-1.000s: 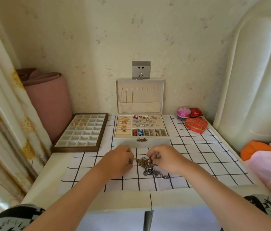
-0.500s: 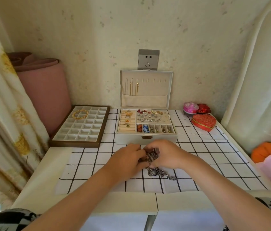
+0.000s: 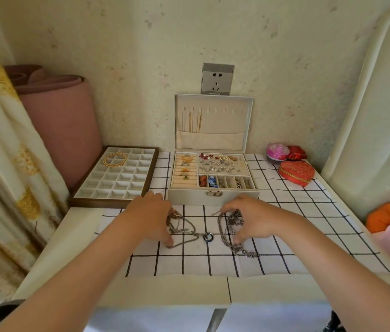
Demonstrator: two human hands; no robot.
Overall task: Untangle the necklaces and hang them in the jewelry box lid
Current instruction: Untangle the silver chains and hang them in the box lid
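Left hand (image 3: pixel 151 218) is curled over one part of the tangled silver metal chain necklaces (image 3: pixel 184 232), with thumb and fingertips pinching links against the white black-checked cloth (image 3: pixel 289 238); right hand (image 3: pixel 257 220) is clenched round the other bunch, with loose loops trailing out below it; necklaces lie on the cloth just in front of the cream rectangular jewelry box (image 3: pixel 189 198); no silver one is yet hung in the upright cream fabric-lined lid (image 3: pixel 227 127), where thin gold chains (image 3: pixel 190 121) are already hung.

Risk, as judged: one strand with a dark ring pendant (image 3: pixel 207 236) appears stretched between the two bunches; if the hands are pulled further apart, the knot could be tightened or a thin link snapped; the cloth could be rucked by the dragging; trailing loops could be re-snagged.

Against half a second ago: hands were pressed close over a single heap; now they are drawn well apart and the heap is split in two; pendant, then just below the hands, is now exposed between them; view is shifted slightly.
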